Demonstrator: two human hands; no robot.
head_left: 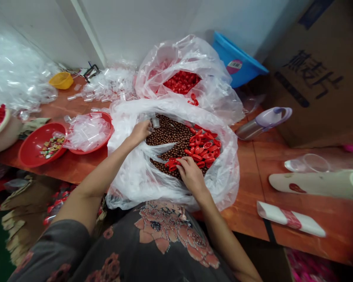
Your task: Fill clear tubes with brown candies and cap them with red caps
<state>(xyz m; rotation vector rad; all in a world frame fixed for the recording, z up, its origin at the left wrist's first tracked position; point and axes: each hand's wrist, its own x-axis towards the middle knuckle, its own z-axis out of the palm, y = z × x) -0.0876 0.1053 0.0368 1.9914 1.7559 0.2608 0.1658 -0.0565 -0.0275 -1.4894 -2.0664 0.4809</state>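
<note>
A white plastic bag (126,172) lies open in front of me, filled with small round brown balls (170,135). Red plastic caps (207,150) are heaped on the balls at the bag's right side. At the left edge of the opening, my left hand (141,132) is closed in a pinch on a small clear plastic tube (155,123). My right hand (191,174) is closed at the near side of the opening, its fingertips on a red plastic cap (173,164). How many caps it grips is partly hidden.
Behind stands a clear bag of red pieces (182,81), with a blue basin (238,62) beside it. To the left are two red bowls (28,150) and loose clear tubes (111,82). A flask (261,123), a cardboard box (314,90) and a white roll (291,218) are right.
</note>
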